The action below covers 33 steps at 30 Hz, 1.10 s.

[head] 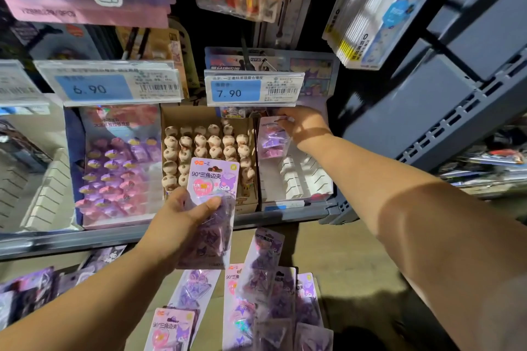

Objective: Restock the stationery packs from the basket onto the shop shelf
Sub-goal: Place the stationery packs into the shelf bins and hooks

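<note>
Right hand (302, 125) pinches shelved pack (272, 139) just below the 7.90 tag (253, 88); left hand (182, 216) grips spare pack (212, 177) (upright, farther off), lower-left of tag.

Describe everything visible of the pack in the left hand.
The pack is a tall lilac card with rounded corners, a hang hole near the top, printed text, a pink heart and a purple cartoon character. A clear blister below holds purple triangular pieces. The left hand grips its lower half, thumb across the front, holding it roughly upright before the shelf.
</note>
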{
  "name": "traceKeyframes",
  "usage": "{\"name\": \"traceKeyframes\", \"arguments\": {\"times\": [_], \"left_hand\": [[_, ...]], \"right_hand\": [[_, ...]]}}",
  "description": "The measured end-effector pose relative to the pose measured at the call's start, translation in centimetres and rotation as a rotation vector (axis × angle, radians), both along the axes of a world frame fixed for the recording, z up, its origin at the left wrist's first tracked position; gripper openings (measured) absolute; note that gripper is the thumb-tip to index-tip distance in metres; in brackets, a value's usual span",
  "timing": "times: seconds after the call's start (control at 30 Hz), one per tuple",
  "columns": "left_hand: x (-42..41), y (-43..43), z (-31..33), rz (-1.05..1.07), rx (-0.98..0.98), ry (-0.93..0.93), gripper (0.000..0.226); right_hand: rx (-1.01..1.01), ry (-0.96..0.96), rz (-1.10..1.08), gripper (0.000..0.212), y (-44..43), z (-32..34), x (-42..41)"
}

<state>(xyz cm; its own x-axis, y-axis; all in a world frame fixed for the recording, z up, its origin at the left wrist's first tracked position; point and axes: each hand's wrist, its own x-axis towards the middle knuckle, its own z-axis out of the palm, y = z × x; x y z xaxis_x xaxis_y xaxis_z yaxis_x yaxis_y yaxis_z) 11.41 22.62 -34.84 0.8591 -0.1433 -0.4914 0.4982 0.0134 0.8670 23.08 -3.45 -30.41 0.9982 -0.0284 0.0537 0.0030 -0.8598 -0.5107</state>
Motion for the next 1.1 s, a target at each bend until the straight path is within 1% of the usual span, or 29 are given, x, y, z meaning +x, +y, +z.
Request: {"name": "traceKeyframes", "arguments": {"times": [0.07, 0.17, 0.27, 0.33, 0.37, 0.4, 0.43, 0.47, 0.5, 0.53, 0.6, 0.63, 0.7, 0.73, 0.77, 0.8, 0.83, 0.87, 0.9, 0.93, 0.97, 1.0, 1.03, 1.1], "left_hand": [[0.1, 0.0, -0.1, 0.005, 0.001, 0.004, 0.044], [0.0, 0.2, -0.1, 0.013, 0.003, 0.011, 0.045], [0.1, 0.3, -0.1, 0.011, -0.005, 0.012, 0.048], [0.1, 0.4, -0.1, 0.015, -0.004, 0.007, 0.043], [0.1, 0.4, -0.1, 0.018, -0.005, 0.007, 0.042], [0.2, 0.3, -0.1, 0.021, -0.009, 0.007, 0.042], [0.2, 0.3, -0.1, 0.023, -0.014, 0.007, 0.043], [0.2, 0.2, 0.0, 0.024, -0.02, 0.006, 0.042], [0.2, 0.2, 0.1, 0.024, -0.023, 0.005, 0.041], [0.2, 0.1, 0.1, 0.022, -0.027, 0.004, 0.041], [0.2, 0.0, 0.1, 0.021, -0.032, 0.007, 0.042], [0.2, 0.0, 0.0, 0.019, -0.035, 0.012, 0.043], [0.2, -0.1, 0.0, 0.01, -0.046, 0.016, 0.042], [0.1, -0.2, 0.0, 0.005, -0.054, 0.014, 0.041], [0.0, -0.4, 0.1, 0.0, -0.06, 0.014, 0.041], [0.0, -0.5, 0.1, -0.008, -0.066, 0.017, 0.042], [-0.1, -0.6, 0.3, -0.014, -0.076, 0.021, 0.043], [-0.2, -0.8, 0.5, -0.018, -0.091, 0.023, 0.043], [-0.3, -1.0, 0.6, -0.02, -0.107, 0.024, 0.041], [-0.4, -1.2, 0.8, -0.024, -0.116, 0.022, 0.039], [-0.6, -1.5, 1.0, -0.031, -0.125, 0.02, 0.038], [-0.7, -1.8, 1.1, -0.042, -0.136, 0.019, 0.036], [-1.0, -2.1, 1.4, -0.051, -0.151, 0.015, 0.035], [-1.4, -2.7, 1.7, -0.076, -0.178, 0.007, 0.032]], "right_hand": [[-0.007, 0.022, 0.003, 0.023, 0.1, 0.3, 0.1], [0.003, 0.059, 0.001, 0.022, 0.3, 0.5, 0.0], [0.123, 0.057, -0.039, 0.023, 0.2, 0.6, -0.3], [0.198, 0.146, -0.051, 0.023, 0.2, 0.4, -0.5], [0.234, 0.223, -0.067, 0.025, 0.2, 0.1, -0.4], [0.278, 0.281, -0.101, 0.032, 0.0, -0.6, 0.0], [0.304, 0.301, -0.134, 0.043, -0.5, -1.9, 0.6], [0.29, 0.31, -0.148, 0.049, -0.8, -2.7, 0.9], [0.239, 0.305, -0.157, 0.049, -0.9, -3.3, 1.3], [0.157, 0.281, -0.17, 0.045, -0.3, -2.7, 0.9], [-0.085, 0.185, -0.164, 0.039, 0.2, -2.0, 0.6], [-0.168, 0.156, -0.155, 0.038, 0.1, -1.8, 0.5], [-0.31, 0.082, -0.151, 0.038, 0.1, -0.7, -0.5], [-0.32, 0.046, -0.18, 0.038, -0.2, -0.5, -1.0], [-0.279, 0.041, -0.214, 0.038, -0.2, -0.1, -1.6], [-0.225, -0.014, -0.23, 0.036, -0.2, -0.1, -2.0], [-0.166, -0.056, -0.231, 0.031, 0.1, 0.1, -2.4], [-0.057, -0.077, -0.21, 0.023, 0.6, 0.4, -2.9], [0.096, -0.036, -0.183, 0.016, 1.5, 0.9, -3.5], [0.26, 0.069, -0.125, 0.012, 2.6, 1.5, -4.2], [0.366, 0.193, -0.047, 0.011, 3.6, 2.0, -5.0], [0.389, 0.315, 0.052, 0.012, 4.3, 2.2, -5.7], [0.369, 0.398, 0.141, 0.013, 4.9, 2.3, -6.3], [0.34, 0.453, 0.237, 0.01, 5.4, 1.6, -7.1]]}}
